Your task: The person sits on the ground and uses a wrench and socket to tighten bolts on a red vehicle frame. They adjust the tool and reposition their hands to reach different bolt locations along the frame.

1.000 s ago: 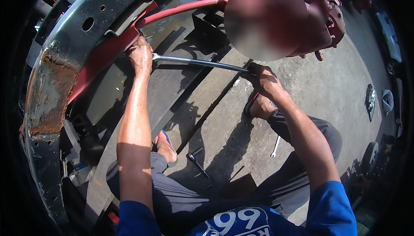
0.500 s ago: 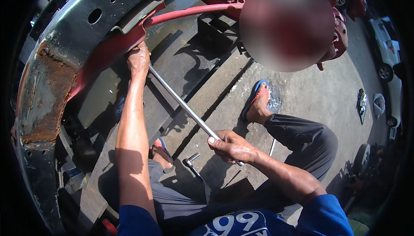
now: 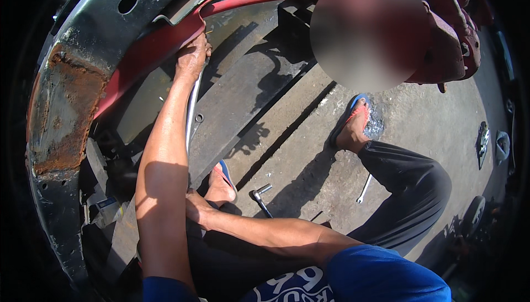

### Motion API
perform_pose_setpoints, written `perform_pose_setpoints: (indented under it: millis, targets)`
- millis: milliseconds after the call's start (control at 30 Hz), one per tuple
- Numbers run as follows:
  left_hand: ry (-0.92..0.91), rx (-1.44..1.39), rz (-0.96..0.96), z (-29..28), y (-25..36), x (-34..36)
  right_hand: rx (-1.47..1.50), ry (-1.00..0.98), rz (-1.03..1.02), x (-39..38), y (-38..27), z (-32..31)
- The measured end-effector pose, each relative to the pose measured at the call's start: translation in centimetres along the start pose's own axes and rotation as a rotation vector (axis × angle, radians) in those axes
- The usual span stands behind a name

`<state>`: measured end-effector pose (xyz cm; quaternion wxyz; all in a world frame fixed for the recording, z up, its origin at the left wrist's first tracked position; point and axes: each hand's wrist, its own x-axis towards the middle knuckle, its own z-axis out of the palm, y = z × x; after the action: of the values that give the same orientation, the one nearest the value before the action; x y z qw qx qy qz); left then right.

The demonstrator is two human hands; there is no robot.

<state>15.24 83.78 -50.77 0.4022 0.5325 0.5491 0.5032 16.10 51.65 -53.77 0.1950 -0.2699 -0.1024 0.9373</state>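
My left hand (image 3: 192,55) is closed around the upper end of a long steel bar wrench (image 3: 193,109), just under the bend of a red metal arm (image 3: 187,29). The bar runs down beside and partly behind my left forearm. My right hand (image 3: 200,208) is at the bar's lower end, closed, its fingers mostly hidden behind that forearm. The red arm lies against a black steel frame (image 3: 99,37) with a rusty patch (image 3: 69,111).
My sandalled feet stand on concrete (image 3: 309,153) beside steel beams (image 3: 232,98). A socket handle (image 3: 261,199) and spanner (image 3: 364,188) lie nearby. A blurred red assembly (image 3: 447,43) is at upper right; a tool set (image 3: 482,145) and tyre (image 3: 472,215) are at right.
My right hand has swung the bar's free end down and leftward, from near the red assembly to behind my left forearm. My left hand stays at the upper end.
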Motion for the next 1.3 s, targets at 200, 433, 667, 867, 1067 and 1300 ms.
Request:
perform_pose_setpoints:
  millis: [200,433,667,867,1067,1300]
  targets:
    - [0.174,0.033,-0.187,1.7,-1.2,-1.9,-0.439,0.326,0.034,-12.5,-6.0,-6.0]
    - [0.269,-0.04,-0.11,2.2,0.1,-2.0,-1.236,0.424,-0.127,-21.3,-15.1,-15.4]
    - [0.371,-0.108,-0.075,4.2,0.4,-1.0,-1.521,0.54,-0.122,-24.2,-24.5,-19.3]
    - [0.46,-0.026,0.053,4.2,-0.3,-0.5,-1.818,0.951,-0.438,-23.7,-31.9,-23.2]
    - [0.537,0.246,0.024,3.7,-0.3,0.5,-2.011,0.862,-0.326,-22.9,-36.6,-21.0]
    - [0.379,-0.233,0.072,3.4,-1.6,0.1,-0.509,0.034,0.088,-25.4,-22.4,-15.7]
